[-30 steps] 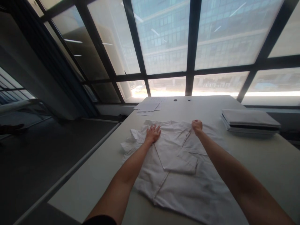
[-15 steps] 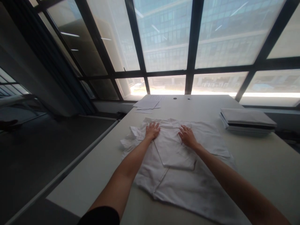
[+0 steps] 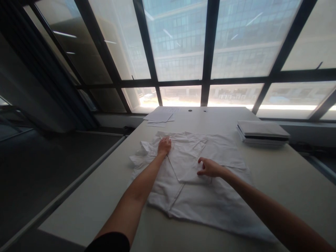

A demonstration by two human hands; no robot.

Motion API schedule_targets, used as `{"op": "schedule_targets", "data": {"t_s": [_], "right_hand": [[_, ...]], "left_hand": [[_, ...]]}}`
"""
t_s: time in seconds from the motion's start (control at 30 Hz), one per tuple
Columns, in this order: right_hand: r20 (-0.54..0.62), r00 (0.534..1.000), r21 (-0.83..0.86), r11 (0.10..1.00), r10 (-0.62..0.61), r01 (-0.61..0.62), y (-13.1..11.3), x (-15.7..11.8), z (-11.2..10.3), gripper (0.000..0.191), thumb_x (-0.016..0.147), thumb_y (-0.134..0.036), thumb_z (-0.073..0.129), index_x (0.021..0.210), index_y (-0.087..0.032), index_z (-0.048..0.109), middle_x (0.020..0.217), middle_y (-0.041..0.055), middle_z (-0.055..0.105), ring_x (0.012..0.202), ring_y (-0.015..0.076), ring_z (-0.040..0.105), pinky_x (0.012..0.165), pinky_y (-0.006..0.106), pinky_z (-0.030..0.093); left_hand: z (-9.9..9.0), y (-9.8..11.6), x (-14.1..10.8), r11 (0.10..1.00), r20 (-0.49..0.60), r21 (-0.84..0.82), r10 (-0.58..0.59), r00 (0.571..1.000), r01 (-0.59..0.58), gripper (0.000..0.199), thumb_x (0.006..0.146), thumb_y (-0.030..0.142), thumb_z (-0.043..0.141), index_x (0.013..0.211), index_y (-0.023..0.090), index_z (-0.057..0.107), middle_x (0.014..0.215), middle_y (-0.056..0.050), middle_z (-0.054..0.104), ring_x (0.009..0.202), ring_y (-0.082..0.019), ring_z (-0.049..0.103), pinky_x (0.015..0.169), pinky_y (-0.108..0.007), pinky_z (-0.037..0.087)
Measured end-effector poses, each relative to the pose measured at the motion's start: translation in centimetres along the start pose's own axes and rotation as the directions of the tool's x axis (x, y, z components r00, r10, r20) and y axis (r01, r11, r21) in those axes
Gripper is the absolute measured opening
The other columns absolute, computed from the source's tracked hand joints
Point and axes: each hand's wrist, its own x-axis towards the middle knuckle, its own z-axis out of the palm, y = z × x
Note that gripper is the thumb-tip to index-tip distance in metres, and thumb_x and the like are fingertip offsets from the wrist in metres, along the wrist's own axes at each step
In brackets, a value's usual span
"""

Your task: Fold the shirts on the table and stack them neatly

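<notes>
A white garment (image 3: 199,206), which looks like a shirt or coat, lies spread and partly folded on the white table in the head view. Its upper left part is bunched, and a folded flap (image 3: 183,169) lies over its middle. My left hand (image 3: 164,146) rests on the cloth at the flap's upper left, palm down with fingers slightly bent. At the flap's right side, my right hand (image 3: 210,168) is open in a C shape, thumb and fingers apart. Whether its fingertips touch the cloth is hard to tell.
Loose paper sheets (image 3: 159,117) lie at the table's far left. A stack of folded cloth (image 3: 263,133) sits to the right. Two small dark items, one a round disc (image 3: 190,110), are near the back edge. Windows (image 3: 178,42) rise behind the table (image 3: 86,203).
My right hand has come nearer across the garment, from flat on its upper part to a curved shape beside the flap. My left hand stays in place, fingers less spread. The view has turned slightly right.
</notes>
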Motion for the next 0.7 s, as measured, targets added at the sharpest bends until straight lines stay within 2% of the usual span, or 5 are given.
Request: {"op": "schedule_targets", "data": {"t_s": [0.2,0.3,0.4,0.6,0.7], "right_hand": [[0.018,0.993,-0.097,0.989,-0.113,0.114,-0.3,-0.7,-1.0,0.053,0.062,-0.033,0.088,0.108,-0.021,0.066,0.117,0.0086,0.061,0.108,0.0251,0.059,0.092,0.031,0.045],[0.167,0.982,-0.035,0.995,-0.087,0.094,-0.6,-1.0,-1.1,0.073,0.062,-0.032,0.087,0.127,-0.022,0.056,0.108,0.0052,0.063,0.094,0.0222,0.062,0.082,0.030,0.048],[0.295,0.955,-0.033,0.998,-0.044,0.056,-1.0,-1.1,-1.0,0.067,0.068,-0.031,0.083,0.128,-0.023,0.056,0.091,0.0012,0.064,0.080,0.0211,0.062,0.074,0.031,0.049],[0.109,0.980,-0.204,0.961,-0.168,0.188,-1.9,-0.8,-1.3,0.084,0.059,-0.035,0.090,0.135,-0.025,0.056,0.139,0.0130,0.050,0.125,0.0335,0.048,0.104,0.043,0.039],[0.185,0.976,-0.265,0.951,-0.113,0.160,-2.0,-0.4,-2.0,0.076,0.062,-0.039,0.087,0.131,-0.023,0.059,0.129,0.0137,0.059,0.120,0.0353,0.052,0.103,0.048,0.038]], "left_hand": [[0.0,-0.1,0.1,0.998,-0.088,-0.055,-0.001,0.996,-0.004,0.046,0.103,0.030,0.033,0.138,0.012,0.057,0.138,-0.012,0.062,0.133,-0.023,0.052,0.117,-0.039,0.035],[0.2,-0.4,0.3,0.996,-0.112,-0.092,-0.009,0.994,-0.002,0.046,0.102,0.029,0.034,0.138,0.011,0.056,0.138,-0.013,0.062,0.133,-0.024,0.052,0.117,-0.040,0.036],[0.5,-0.6,0.5,0.990,-0.130,-0.137,-0.028,0.991,0.010,0.046,0.102,0.030,0.034,0.138,0.012,0.056,0.138,-0.014,0.062,0.133,-0.024,0.052,0.117,-0.043,0.036],[0.7,-1.0,0.6,0.968,-0.170,-0.251,-0.065,0.983,0.021,0.043,0.101,0.030,0.037,0.135,0.013,0.058,0.136,-0.013,0.063,0.131,-0.025,0.054,0.117,-0.043,0.036],[0.8,-1.2,0.7,0.947,-0.204,-0.321,-0.074,0.976,0.005,0.040,0.100,0.027,0.038,0.130,0.013,0.061,0.132,-0.013,0.066,0.127,-0.024,0.057,0.115,-0.041,0.038]]}}
